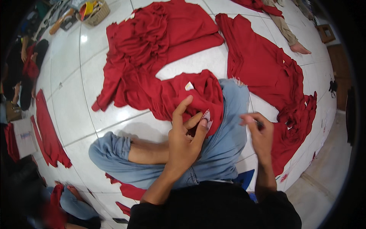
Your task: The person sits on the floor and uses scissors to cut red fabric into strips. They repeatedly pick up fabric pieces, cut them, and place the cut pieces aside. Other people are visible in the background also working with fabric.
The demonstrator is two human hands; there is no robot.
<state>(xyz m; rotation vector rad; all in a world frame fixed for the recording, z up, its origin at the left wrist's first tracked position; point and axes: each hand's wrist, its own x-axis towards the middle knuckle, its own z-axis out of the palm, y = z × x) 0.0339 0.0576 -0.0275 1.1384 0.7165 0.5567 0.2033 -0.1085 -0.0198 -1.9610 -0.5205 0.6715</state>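
A red knit garment [167, 99] lies bunched over my lap, spreading onto the floor ahead. With thumb and fingers, my left hand [183, 143] pinches its edge beside a small white piece with reddish marks [206, 115]. Farther up on the cloth sits a white label [189, 86]. My right hand [261, 135] is held to the right of my knee, apart from the garment. Its fingers curl around something small and dark, too little of which shows to name.
Red garments lie in a heap [145, 42] ahead and in another pile [263, 61] to the right on the white tiled floor [91, 91]. A woven basket [96, 14] stands far left. Other people sit at the left; a bare foot [300, 48] shows far right.
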